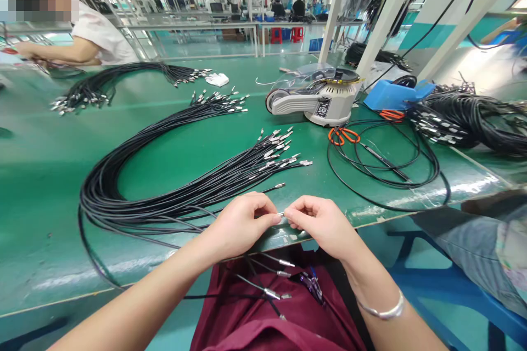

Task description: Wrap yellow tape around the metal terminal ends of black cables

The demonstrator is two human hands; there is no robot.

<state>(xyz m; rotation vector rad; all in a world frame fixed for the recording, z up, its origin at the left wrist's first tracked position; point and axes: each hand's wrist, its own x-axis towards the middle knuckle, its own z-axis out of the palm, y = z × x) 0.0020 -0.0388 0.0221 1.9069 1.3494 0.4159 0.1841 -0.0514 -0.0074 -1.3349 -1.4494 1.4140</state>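
Near the table's front edge, my left hand and my right hand meet fingertip to fingertip. Both pinch a small silver cable connector, mostly covered by the fingers. A large curved bundle of black cables lies to the left, its metal-tipped ends pointing right. One loose cable end rests just beyond my hands. Several more cable ends hang over my lap, next to a small purple tool that is partly hidden.
A white tape dispenser stands at the back. Right of it are orange-handled scissors, a black pen-like tool, a blue bin and coiled cables. Another bundle lies back left. A person sits across; another sits at right.
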